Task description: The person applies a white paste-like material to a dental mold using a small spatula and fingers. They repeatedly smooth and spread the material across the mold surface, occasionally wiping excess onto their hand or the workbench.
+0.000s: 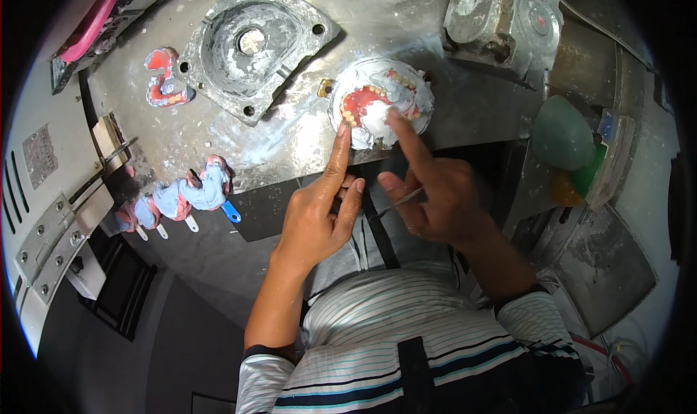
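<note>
A round mound of wet white plaster [406, 79] fills a mould on the bench near its front edge. Set in the plaster are a red wax denture with pale teeth [361, 102] and a second row of teeth behind it. My left hand [312, 214] points forward, its index fingertip at the denture's near left edge; its thumb stands apart and it holds nothing. Slightly blurred, my right hand [443, 196] presses its index fingertip into the white plaster, while its thumb and curled fingers hold a thin metal spatula [396, 205].
A square metal flask part [218, 69] with a round hollow lies behind to the left, beside another red denture [168, 95]. Several blue-and-pink dental impressions [174, 198] line the bench's left front edge. A metal block [501, 22] stands back right; a green rubber bowl [563, 132] is at right.
</note>
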Demonstrator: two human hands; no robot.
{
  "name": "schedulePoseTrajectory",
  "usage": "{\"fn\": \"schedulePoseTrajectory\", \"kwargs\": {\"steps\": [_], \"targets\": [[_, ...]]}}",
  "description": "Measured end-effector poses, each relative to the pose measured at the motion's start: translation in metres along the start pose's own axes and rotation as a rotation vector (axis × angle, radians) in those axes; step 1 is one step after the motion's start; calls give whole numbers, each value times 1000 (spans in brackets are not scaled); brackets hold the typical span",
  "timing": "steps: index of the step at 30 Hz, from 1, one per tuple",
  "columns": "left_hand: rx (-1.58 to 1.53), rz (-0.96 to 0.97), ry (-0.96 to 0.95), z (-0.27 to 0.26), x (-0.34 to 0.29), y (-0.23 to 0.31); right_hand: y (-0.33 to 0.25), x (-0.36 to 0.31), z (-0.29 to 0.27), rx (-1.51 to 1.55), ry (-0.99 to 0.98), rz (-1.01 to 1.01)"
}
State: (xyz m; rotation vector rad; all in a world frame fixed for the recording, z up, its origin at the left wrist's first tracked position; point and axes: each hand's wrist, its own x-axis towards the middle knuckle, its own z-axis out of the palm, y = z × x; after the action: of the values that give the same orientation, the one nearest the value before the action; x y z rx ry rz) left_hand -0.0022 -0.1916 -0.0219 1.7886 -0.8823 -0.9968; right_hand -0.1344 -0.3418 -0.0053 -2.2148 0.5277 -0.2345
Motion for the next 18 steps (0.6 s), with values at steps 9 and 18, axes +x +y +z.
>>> {"fn": "schedulePoseTrajectory", "kwargs": {"steps": [9,18], "targets": [[-107,-119,24,0,3,7,-1,7,-7,82,18,46],[624,147,-47,-37,25,10,1,10,-14,19,39,30]]}}
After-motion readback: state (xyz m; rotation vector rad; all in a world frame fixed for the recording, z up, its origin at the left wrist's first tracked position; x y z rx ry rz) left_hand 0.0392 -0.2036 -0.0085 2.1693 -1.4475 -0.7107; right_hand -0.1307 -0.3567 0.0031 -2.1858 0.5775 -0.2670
